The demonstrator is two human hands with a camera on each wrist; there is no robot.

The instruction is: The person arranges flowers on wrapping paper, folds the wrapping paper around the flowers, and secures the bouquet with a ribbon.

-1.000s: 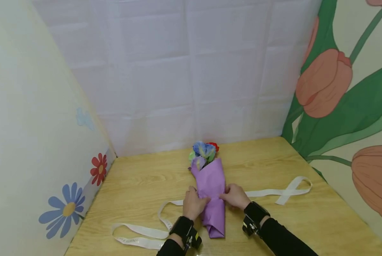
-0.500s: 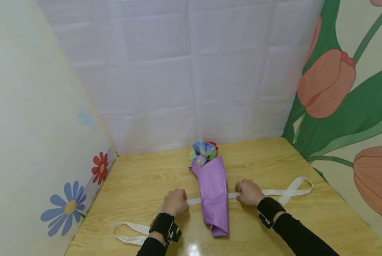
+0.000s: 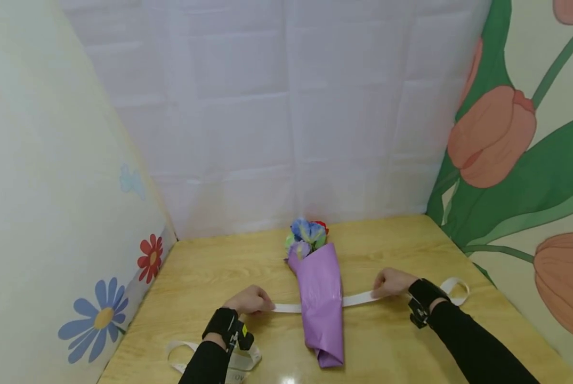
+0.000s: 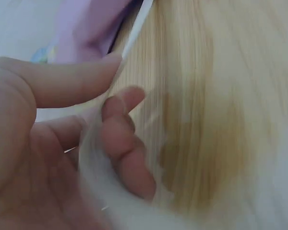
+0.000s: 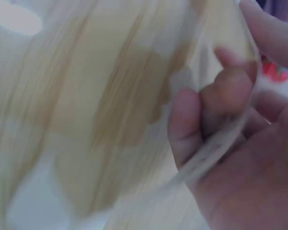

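A bouquet in purple wrapping paper (image 3: pixel 321 304) lies on the table in the head view, its blue, lilac and red flowers (image 3: pixel 308 234) toward the back wall. A white ribbon (image 3: pixel 358 300) passes beneath the wrapping and comes out on both sides. On the left, my left hand (image 3: pixel 250 300) pinches the ribbon between thumb and fingers; the left wrist view shows the ribbon (image 4: pixel 93 153) trailing across the palm. My right hand (image 3: pixel 393 282) pinches the other side, and the ribbon (image 5: pixel 216 148) runs over that palm in the right wrist view. Between the hands the ribbon is stretched fairly straight.
Loose ribbon loops lie on the wooden table (image 3: pixel 219 266) near the left forearm and beyond the right wrist. A white cloth (image 3: pixel 248 106) hangs behind the table. Painted walls with flowers (image 3: pixel 492 138) stand at both sides.
Both hands have moved from the bouquet outward, the left to the left and the right to the right. They now hold the ribbon farther from the wrapping, with more of it showing.
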